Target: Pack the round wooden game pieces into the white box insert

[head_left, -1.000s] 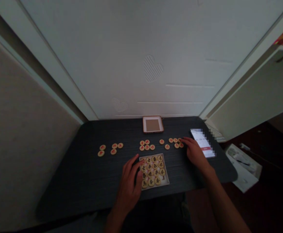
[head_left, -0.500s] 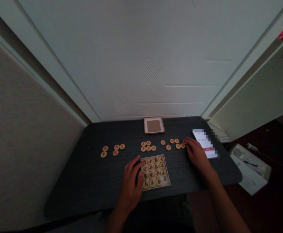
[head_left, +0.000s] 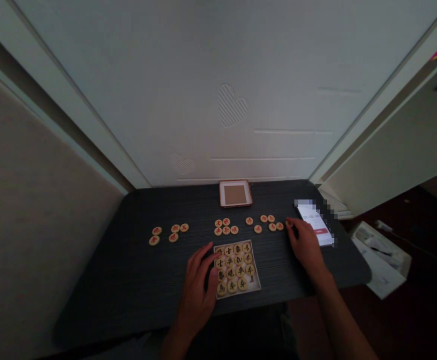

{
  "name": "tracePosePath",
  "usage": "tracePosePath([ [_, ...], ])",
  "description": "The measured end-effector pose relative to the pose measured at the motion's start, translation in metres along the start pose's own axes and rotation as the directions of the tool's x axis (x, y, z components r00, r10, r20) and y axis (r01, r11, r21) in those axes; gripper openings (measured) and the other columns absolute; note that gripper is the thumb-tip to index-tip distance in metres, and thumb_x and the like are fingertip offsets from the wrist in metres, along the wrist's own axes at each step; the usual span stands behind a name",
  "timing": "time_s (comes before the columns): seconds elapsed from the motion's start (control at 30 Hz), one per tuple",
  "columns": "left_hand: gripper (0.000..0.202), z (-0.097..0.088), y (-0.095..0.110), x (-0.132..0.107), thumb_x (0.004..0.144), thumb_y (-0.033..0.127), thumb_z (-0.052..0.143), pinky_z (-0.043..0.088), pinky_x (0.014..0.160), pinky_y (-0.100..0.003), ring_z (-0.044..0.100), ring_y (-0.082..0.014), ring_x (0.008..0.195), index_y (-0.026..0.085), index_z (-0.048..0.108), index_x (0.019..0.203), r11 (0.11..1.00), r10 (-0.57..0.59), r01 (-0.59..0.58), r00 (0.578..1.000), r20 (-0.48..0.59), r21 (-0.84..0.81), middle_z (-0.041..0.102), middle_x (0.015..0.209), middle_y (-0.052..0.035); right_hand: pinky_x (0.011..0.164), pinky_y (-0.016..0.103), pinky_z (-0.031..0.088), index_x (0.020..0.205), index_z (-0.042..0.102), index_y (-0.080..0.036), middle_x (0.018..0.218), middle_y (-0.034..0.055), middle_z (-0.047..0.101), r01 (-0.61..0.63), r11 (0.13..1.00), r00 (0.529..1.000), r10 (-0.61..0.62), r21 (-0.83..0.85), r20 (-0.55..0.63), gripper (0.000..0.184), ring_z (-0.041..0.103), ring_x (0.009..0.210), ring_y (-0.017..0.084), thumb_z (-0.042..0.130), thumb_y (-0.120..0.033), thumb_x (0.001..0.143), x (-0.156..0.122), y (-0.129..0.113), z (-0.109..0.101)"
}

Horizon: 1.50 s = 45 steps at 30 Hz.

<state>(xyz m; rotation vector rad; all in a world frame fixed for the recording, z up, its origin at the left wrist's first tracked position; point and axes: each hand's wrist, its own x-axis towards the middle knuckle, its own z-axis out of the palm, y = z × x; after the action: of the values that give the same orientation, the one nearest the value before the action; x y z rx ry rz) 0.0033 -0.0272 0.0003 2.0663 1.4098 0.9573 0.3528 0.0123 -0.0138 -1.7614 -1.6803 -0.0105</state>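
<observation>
A shallow white box (head_left: 256, 282) holds rows of round Chinese chess pieces with black characters; one spot at its near right corner shows the box floor. My left hand (head_left: 198, 281) lies along the box's left side, fingers spread, their tips over the edge pieces. My right hand (head_left: 305, 244) is at the right, fingertips closed on a single Chinese chess piece (head_left: 289, 223) at the table surface. Left of it lie red-character pieces (head_left: 272, 227) in small groups. More red pieces (head_left: 226, 230) sit behind the box, and others (head_left: 174, 228) lie farther left.
The dark table (head_left: 128, 280) stands against a white panel with heart reliefs. A white-and-brown tray with a reddish rim (head_left: 235, 194) sits at the back. A lit phone (head_left: 316, 222) lies beside my right hand. An open white box (head_left: 383, 260) is on the floor at right.
The view has shifted slightly. My right hand has drawn the piece at its fingertips a little toward me, slightly away from the pieces beside it. My left hand stays by the box.
</observation>
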Motion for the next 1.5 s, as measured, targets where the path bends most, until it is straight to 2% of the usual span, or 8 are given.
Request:
tracePosePath([
  [0.17, 0.033, 0.000, -0.001, 0.001, 0.102, 0.024, 0.045, 0.039, 0.115, -0.058, 0.042, -0.0290, 0.139, 0.027, 0.059, 0.131, 1.000, 0.014, -0.014, 1.000, -0.008, 0.001, 0.050, 0.149, -0.0084, 0.087, 0.045, 0.057, 0.121, 0.066, -0.021, 0.115, 0.0120, 0.071, -0.089, 0.990, 0.993, 0.096, 0.111, -0.062, 0.031, 0.067, 0.099, 0.027, 0.052, -0.041, 0.101, -0.031, -0.036, -0.015],
  [0.4, 0.033, -0.002, 0.003, 0.001, 0.101, 0.024, 0.046, 0.040, 0.114, -0.057, 0.043, -0.0291, 0.139, 0.028, 0.060, 0.131, 1.000, 0.012, -0.011, 1.000, -0.023, 0.010, 0.052, 0.147, -0.0079, 0.088, 0.041, 0.060, 0.123, 0.066, -0.026, 0.116, 0.0102, 0.070, -0.057, 0.947, 0.998, 0.042, 0.316, 0.055, 0.027, 0.069, 0.104, 0.025, 0.053, -0.032, 0.101, -0.078, -0.093, -0.018],
  [0.57, 0.033, -0.002, 0.005, 0.000, 0.101, 0.023, 0.046, 0.041, 0.114, -0.056, 0.044, -0.0288, 0.138, 0.028, 0.060, 0.131, 1.000, 0.027, -0.027, 0.999, -0.018, 0.013, 0.052, 0.147, -0.0079, 0.093, 0.040, 0.059, 0.132, 0.064, -0.029, 0.121, 0.0098, 0.064, -0.086, 0.938, 0.991, 0.047, 0.336, 0.124, 0.034, 0.066, 0.110, 0.025, 0.053, -0.029, 0.101, -0.089, -0.105, -0.013],
  [0.77, 0.031, -0.003, 0.006, -0.001, 0.102, 0.023, 0.045, 0.038, 0.115, -0.060, 0.042, -0.0294, 0.139, 0.029, 0.060, 0.128, 1.000, 0.031, -0.031, 0.999, -0.045, 0.005, 0.054, 0.145, -0.0072, 0.094, 0.041, 0.059, 0.134, 0.063, -0.031, 0.122, 0.0092, 0.065, -0.082, 0.925, 0.991, 0.036, 0.372, 0.128, 0.035, 0.066, 0.113, 0.025, 0.055, -0.030, 0.100, -0.091, -0.110, -0.012],
  [0.97, 0.024, -0.009, 0.035, 0.003, 0.098, 0.028, 0.054, 0.047, 0.108, -0.052, 0.057, -0.0269, 0.124, 0.029, 0.065, 0.120, 0.999, -0.025, 0.020, 0.992, -0.122, -0.041, 0.066, 0.128, -0.0060, 0.096, 0.044, 0.059, 0.133, 0.062, -0.028, 0.124, 0.0092, 0.069, -0.120, 0.878, 0.986, 0.051, 0.463, 0.159, 0.033, 0.068, 0.113, 0.026, 0.055, -0.030, 0.100, -0.093, -0.121, -0.014],
  [1.03, 0.023, -0.007, 0.050, 0.004, 0.097, 0.030, 0.056, 0.054, 0.098, -0.045, 0.065, -0.0245, 0.111, 0.028, 0.067, 0.117, 0.990, -0.077, 0.066, 0.993, -0.092, -0.121, 0.071, 0.118, -0.0051, 0.096, 0.044, 0.059, 0.132, 0.062, -0.028, 0.124, 0.0089, 0.070, -0.137, 0.865, 0.984, 0.064, 0.483, 0.166, 0.033, 0.068, 0.112, 0.026, 0.055, -0.029, 0.100, -0.093, -0.127, -0.016],
  [1.23, 0.019, 0.006, 0.080, 0.009, 0.095, 0.034, 0.062, 0.059, 0.079, -0.032, 0.073, -0.0192, 0.088, 0.028, 0.070, 0.110, 0.908, -0.194, 0.242, 0.967, 0.168, -0.342, 0.078, 0.103, -0.0011, 0.095, 0.040, 0.059, 0.132, 0.062, -0.030, 0.123, 0.0069, 0.072, -0.095, 0.836, 0.987, 0.007, 0.541, 0.162, 0.034, 0.070, 0.112, 0.024, 0.057, -0.023, 0.098, -0.092, -0.144, -0.023],
  [1.5, 0.015, 0.011, 0.084, 0.013, 0.093, 0.036, 0.064, 0.060, 0.081, -0.031, 0.074, -0.0188, 0.087, 0.026, 0.073, 0.101, 0.837, -0.243, 0.314, 0.947, 0.208, -0.449, 0.080, 0.097, -0.0007, 0.095, 0.038, 0.059, 0.129, 0.065, -0.030, 0.120, 0.0061, 0.073, -0.062, 0.827, 0.993, -0.008, 0.559, 0.121, 0.033, 0.070, 0.110, 0.024, 0.060, -0.023, 0.097, -0.093, -0.149, -0.024],
])
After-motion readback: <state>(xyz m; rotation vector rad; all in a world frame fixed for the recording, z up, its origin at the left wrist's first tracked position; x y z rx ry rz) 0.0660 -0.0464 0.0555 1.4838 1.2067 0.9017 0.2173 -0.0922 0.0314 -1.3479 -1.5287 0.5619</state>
